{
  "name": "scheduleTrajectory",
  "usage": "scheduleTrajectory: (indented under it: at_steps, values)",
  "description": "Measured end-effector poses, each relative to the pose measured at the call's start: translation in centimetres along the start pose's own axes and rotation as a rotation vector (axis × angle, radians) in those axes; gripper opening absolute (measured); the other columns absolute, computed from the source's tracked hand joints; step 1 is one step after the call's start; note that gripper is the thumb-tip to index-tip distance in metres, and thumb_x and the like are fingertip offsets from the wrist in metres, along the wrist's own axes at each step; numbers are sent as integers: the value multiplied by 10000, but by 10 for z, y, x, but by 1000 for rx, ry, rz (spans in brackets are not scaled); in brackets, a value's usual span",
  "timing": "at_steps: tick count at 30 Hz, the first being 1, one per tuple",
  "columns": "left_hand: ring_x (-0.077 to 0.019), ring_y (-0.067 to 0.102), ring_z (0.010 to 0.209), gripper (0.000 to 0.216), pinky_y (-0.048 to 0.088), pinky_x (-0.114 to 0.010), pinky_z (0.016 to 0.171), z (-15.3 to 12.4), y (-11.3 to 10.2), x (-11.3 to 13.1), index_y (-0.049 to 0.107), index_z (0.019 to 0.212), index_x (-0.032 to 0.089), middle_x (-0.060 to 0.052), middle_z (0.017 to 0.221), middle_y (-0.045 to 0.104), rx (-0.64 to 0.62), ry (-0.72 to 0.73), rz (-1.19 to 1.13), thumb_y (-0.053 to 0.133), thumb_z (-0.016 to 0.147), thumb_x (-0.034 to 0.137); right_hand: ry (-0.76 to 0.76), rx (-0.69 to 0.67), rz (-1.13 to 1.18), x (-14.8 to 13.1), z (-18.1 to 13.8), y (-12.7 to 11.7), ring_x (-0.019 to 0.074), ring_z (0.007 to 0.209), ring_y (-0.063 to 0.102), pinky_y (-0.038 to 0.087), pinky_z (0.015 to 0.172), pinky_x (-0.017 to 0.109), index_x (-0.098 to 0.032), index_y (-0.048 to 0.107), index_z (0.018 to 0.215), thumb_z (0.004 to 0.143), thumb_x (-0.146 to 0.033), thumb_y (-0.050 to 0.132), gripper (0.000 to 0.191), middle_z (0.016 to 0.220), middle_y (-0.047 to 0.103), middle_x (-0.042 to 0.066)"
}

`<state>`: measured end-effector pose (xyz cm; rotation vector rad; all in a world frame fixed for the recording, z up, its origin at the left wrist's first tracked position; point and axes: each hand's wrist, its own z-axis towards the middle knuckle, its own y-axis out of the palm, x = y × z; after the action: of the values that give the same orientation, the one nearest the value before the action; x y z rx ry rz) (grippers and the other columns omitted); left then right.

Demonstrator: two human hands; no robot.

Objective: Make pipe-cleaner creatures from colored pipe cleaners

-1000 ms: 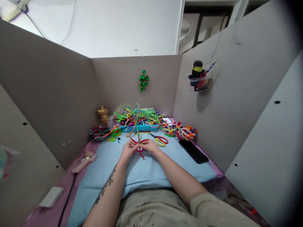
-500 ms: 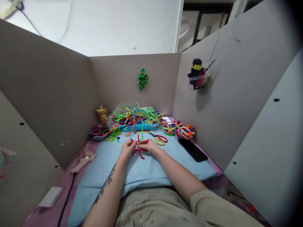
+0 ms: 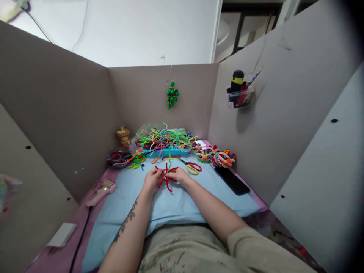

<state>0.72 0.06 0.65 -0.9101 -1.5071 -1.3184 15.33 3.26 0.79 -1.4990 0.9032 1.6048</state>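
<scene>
Between my hands, just above the blue cloth [image 3: 133, 212], is a star-like bundle of red pipe cleaners [image 3: 168, 186] with arms sticking out in several directions. My left hand [image 3: 152, 179] pinches it from the left side. On the right, my right hand [image 3: 179, 176] has its thumb and fingers pressed together near the centre, where a green pipe cleaner [image 3: 170, 159] rises from the bundle. My fingers hide how the green strand meets the red ones. Scissors [image 3: 192, 167] with red and yellow handles lie just beyond my right hand.
A blue tray [image 3: 176, 152] heaped with colourful pipe cleaners stands at the back. Braided pieces [image 3: 222, 158] and a black phone [image 3: 231, 180] lie to the right. A pink glue gun [image 3: 100, 192] with a black cable and a white box [image 3: 62, 234] are left. Grey panels enclose the table.
Both hands keep their pinch at nearly the same spot. The red bundle has turned slightly, and the green pipe cleaner has shifted a little to the left.
</scene>
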Motion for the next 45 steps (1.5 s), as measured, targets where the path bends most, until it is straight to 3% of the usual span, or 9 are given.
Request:
scheduleTrajectory:
  at_steps: [12,20,25,35,45]
  values:
    - [-107,580,544,335,437,-203,515,3,-2,-3,483,649,155,29,570,557,28,-89,-77,750,534,321,-14,0,13,-1,0,1,63,454,380,291,498,215,-119,631,596,605,-267,637,149,467,498,-46]
    - [-102,546,567,334,409,-204,536,1,-3,1,551,635,133,8,621,588,12,20,85,742,533,387,21,-40,30,0,-1,0,66,480,398,286,490,219,-107,671,716,567,-344,712,283,548,556,-20]
    - [-87,510,507,338,367,-189,481,1,-1,1,526,609,135,20,572,566,-15,38,92,731,536,394,3,-47,34,-1,-3,2,57,451,357,263,465,218,-116,662,687,547,-336,734,270,511,519,-31]
    - [-109,599,557,263,434,-176,478,0,0,0,485,644,144,12,597,577,12,-137,-21,710,597,273,-69,-37,19,2,-2,2,98,533,474,359,539,232,-104,667,663,569,-288,703,211,587,597,8]
    - [-94,593,533,190,486,-188,498,-1,-1,3,536,676,131,-24,653,622,4,-176,-14,684,681,248,-48,-59,45,8,0,-2,140,584,537,380,543,244,-114,685,678,536,-279,727,222,593,624,23]
